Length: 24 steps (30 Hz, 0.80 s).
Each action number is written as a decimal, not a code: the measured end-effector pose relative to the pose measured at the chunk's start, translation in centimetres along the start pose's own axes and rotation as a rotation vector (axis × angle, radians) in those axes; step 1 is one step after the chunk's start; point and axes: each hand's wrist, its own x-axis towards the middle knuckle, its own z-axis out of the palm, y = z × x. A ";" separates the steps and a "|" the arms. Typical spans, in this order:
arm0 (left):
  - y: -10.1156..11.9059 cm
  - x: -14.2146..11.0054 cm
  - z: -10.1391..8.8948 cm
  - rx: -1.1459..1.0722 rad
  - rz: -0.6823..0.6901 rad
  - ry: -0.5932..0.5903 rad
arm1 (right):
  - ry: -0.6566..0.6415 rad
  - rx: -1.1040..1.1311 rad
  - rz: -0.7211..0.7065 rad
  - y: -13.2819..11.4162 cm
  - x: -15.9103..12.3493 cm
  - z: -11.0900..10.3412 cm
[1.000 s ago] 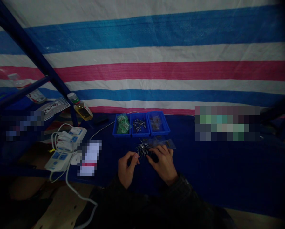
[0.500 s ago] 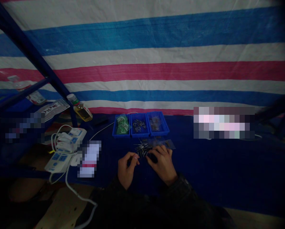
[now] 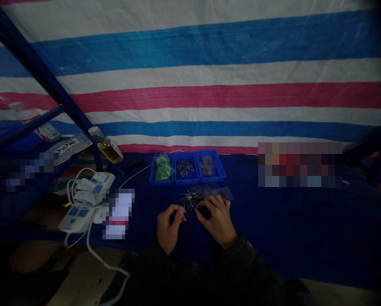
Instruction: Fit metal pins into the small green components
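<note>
A loose pile of thin, dark metal pins lies on the blue tabletop between my hands. At its near left edge, my left hand is closed with thumb and forefinger pinched together; whatever they hold is too small to make out. My right hand curls over the right side of the pile, thumb and fingertips close together at the pins, their contents hidden. Behind its fingers lies a clear plastic bag. Beyond the pile stand three blue trays: one with a green bag, one with metal pins, one with clear bags.
On the left are white power strips with plugs and cables, a blurred-out phone-like screen and a bottle of yellowish liquid. A blue metal frame rises there. Striped sheeting hangs behind. A pixelated patch covers something at right.
Both hands keep almost the same place and pose at the pile. The view shifts very slightly, and the pixelated patch at right turns darker and redder.
</note>
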 end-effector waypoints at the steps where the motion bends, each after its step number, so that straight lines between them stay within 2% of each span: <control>1: 0.0 0.0 0.0 -0.001 -0.001 0.001 | -0.005 0.003 0.005 0.0 0.0 0.0; 15: -0.1 0.0 0.0 -0.009 -0.001 0.004 | -0.020 0.054 0.021 -0.5 -0.5 -0.5; 24: 0.1 0.0 0.0 0.006 -0.007 -0.045 | -0.040 0.092 0.016 -1.4 -1.2 -1.3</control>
